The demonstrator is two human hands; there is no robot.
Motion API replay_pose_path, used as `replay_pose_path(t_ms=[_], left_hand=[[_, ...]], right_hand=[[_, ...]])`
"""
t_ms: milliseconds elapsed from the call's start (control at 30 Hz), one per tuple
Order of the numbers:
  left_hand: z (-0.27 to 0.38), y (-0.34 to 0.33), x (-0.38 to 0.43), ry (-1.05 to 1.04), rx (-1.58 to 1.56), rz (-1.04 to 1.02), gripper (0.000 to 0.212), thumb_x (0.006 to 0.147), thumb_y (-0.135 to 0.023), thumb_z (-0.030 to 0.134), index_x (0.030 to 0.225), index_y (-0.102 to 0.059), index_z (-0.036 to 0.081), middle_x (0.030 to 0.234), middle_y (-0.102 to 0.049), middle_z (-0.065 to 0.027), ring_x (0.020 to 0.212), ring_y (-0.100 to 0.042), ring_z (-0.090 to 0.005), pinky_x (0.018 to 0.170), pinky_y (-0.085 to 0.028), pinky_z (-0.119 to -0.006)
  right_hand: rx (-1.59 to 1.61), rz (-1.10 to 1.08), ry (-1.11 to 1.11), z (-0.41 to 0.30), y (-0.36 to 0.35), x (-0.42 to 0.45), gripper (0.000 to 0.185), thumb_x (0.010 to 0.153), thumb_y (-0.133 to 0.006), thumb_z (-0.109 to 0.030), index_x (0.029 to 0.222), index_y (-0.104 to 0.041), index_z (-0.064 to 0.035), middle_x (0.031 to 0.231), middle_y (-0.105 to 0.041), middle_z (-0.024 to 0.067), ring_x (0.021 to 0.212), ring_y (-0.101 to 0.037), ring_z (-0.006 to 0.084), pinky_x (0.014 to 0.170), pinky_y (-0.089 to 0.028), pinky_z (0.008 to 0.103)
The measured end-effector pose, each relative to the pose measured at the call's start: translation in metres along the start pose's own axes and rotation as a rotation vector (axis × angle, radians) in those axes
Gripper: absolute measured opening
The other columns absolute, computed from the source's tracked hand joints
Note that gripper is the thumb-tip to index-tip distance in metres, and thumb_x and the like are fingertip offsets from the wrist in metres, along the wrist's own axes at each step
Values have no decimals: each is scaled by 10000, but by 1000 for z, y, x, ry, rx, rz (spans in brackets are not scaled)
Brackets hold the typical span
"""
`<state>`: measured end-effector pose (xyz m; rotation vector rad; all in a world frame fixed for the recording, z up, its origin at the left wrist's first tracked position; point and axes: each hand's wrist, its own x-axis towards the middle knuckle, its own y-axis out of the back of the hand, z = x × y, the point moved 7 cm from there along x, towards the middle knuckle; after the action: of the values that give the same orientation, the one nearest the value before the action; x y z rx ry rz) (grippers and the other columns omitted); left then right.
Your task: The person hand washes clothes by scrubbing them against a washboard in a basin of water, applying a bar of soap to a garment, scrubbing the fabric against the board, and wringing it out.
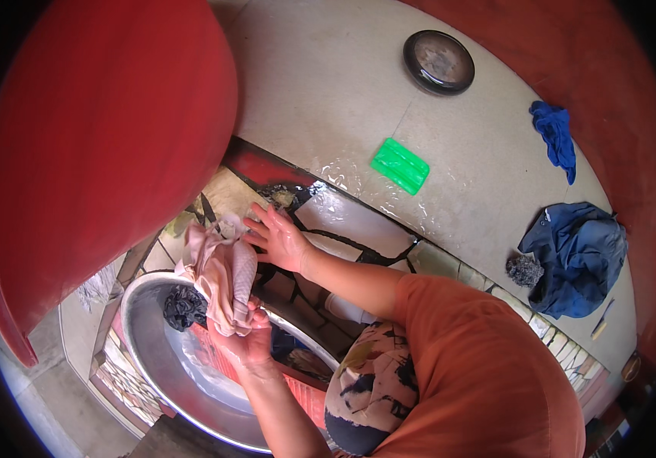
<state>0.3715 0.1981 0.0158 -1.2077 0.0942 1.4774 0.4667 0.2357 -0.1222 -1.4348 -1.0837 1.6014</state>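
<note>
My left hand [245,340] grips the lower end of a wet, pale pink cloth [222,272] that is bunched up. My right hand [279,237] is beside the cloth's upper end, palm showing and fingers spread, holding nothing. Beneath them stands a large metal basin [153,366] with whitish water in it. A red ridged washboard [299,395] slants across the basin. Some bunched black cloth [185,307] is at the basin's far side.
On the pale ledge [316,74] lie a green soap bar [401,166], a round dark object [438,62], a blue cloth [555,137], a dark blue garment [580,257] and a grey scourer [524,270]. A red curved surface [116,143] rises at left.
</note>
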Motion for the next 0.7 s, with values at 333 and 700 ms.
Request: replay_pose_path(t_ms=[333,700], left_hand=[[-53,1,17,212,-335,-347,471,925,-445,374,1229,-489,18,1036,-587,-175,815,-583,-287,580,-508,-351],[-69,-14,15,226,-519,-444,505,912,-499,327,1289,-421,-1,1024,-535,-155,767,-520,-238,572,-467,-321]], right_hand=[[115,-294,-205,15,-16,-11,881,840,-363,-724,1439,-305,-80,1389,-446,101,1269,-421,271,1065,-321,415],[72,-216,-132,-3,-38,-19,637,846,-456,-675,1135,-570,-118,1103,-613,50,1041,-563,216,959,-416,381]])
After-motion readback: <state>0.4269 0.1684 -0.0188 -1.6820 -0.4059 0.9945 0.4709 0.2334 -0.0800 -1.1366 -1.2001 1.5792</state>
